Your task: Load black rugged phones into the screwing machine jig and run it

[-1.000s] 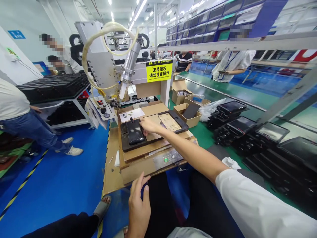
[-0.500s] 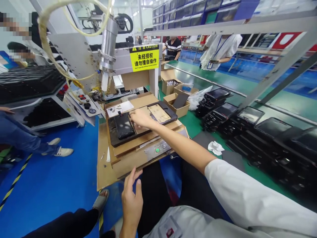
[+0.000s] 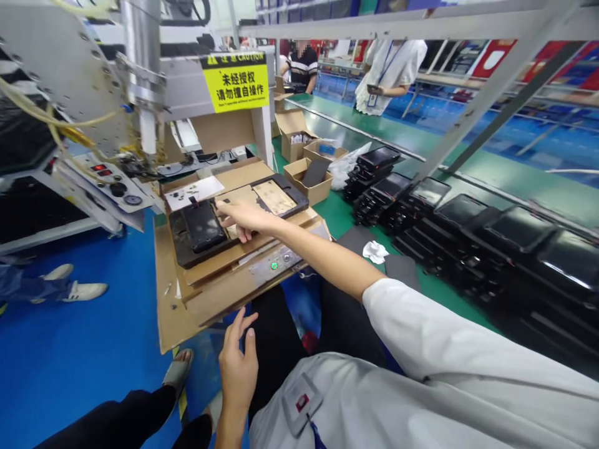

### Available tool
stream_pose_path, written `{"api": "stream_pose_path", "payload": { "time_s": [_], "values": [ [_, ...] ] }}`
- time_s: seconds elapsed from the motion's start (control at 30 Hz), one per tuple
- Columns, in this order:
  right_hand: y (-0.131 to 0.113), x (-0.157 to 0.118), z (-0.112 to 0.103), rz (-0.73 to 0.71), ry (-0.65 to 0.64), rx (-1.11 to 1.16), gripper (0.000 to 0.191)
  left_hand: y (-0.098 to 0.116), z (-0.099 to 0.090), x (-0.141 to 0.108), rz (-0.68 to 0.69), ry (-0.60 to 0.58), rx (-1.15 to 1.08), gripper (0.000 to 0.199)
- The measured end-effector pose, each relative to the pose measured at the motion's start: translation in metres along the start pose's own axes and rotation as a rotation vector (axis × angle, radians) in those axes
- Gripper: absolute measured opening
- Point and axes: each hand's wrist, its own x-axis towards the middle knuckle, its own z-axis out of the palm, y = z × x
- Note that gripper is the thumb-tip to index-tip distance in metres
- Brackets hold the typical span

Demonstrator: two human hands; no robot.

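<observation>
A flat black rectangular device (image 3: 203, 224) lies in the left pocket of a dark fixture tray (image 3: 187, 254). Above the tray's middle, my right hand (image 3: 244, 217) is held palm down, its fingertips at the right edge of the device; whether they touch it I cannot tell. Its fingers look apart, with nothing visible in them. My left hand (image 3: 239, 365) hovers over my lap in front of the bench, fingers loosely spread and holding nothing. In the tray's right part a tan panel (image 3: 275, 197) is exposed.
A dispensing head (image 3: 143, 75) hangs behind the tray's left side, beside a control box (image 3: 115, 184). White paper (image 3: 196, 191) with small dark pieces lies behind the tray. Cardboard boxes (image 3: 309, 187) and stacked black devices (image 3: 468, 218) stand on the green surface at right. Other people are nearby.
The view has shifted, so the bench appears further left. My right hand's fingers have spread somewhat near the device's edge. My left hand stays raised over my lap.
</observation>
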Motion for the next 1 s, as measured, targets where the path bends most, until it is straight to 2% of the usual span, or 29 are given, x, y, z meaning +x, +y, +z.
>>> {"api": "stream_pose_path", "payload": {
  "time_s": [0.07, 0.17, 0.2, 0.27, 0.37, 0.47, 0.73, 0.83, 0.9, 0.97, 1.0],
  "values": [
    [0.017, -0.043, 0.001, -0.103, 0.137, -0.110, 0.040, -0.002, 0.005, -0.003, -0.005, -0.018, 0.002, 0.052],
    [0.064, -0.117, 0.015, -0.171, 0.430, -0.401, 0.035, -0.010, 0.015, -0.008, -0.028, -0.067, 0.004, 0.047],
    [0.083, -0.139, 0.023, -0.162, 0.475, -0.509, 0.035, -0.014, 0.019, -0.009, -0.034, -0.091, 0.003, 0.045],
    [0.121, -0.171, 0.039, -0.143, 0.463, -0.723, 0.042, -0.018, 0.026, -0.011, -0.039, -0.136, -0.001, 0.042],
    [0.161, -0.191, 0.062, -0.049, 0.438, -0.933, 0.072, -0.016, 0.035, -0.013, -0.022, -0.180, -0.008, 0.037],
    [0.175, -0.188, 0.074, 0.001, 0.466, -0.999, 0.082, -0.008, 0.039, -0.013, -0.002, -0.199, -0.010, 0.034],
    [0.177, -0.189, 0.079, -0.089, 0.562, -1.009, 0.072, 0.007, 0.048, -0.019, -0.010, -0.197, -0.037, 0.033],
    [0.157, -0.182, 0.066, -0.201, 0.611, -0.897, 0.053, 0.008, 0.052, -0.022, -0.020, -0.224, -0.046, 0.033],
    [0.126, -0.156, 0.048, -0.305, 0.632, -0.741, 0.039, 0.005, 0.054, -0.022, -0.035, -0.237, -0.056, 0.034],
    [0.084, -0.105, 0.027, -0.363, 0.617, -0.553, 0.034, 0.000, 0.056, -0.022, -0.052, -0.243, -0.070, 0.034],
    [0.061, -0.072, 0.018, -0.339, 0.608, -0.467, 0.036, -0.003, 0.056, -0.021, -0.056, -0.237, -0.078, 0.034]
  ]
}}
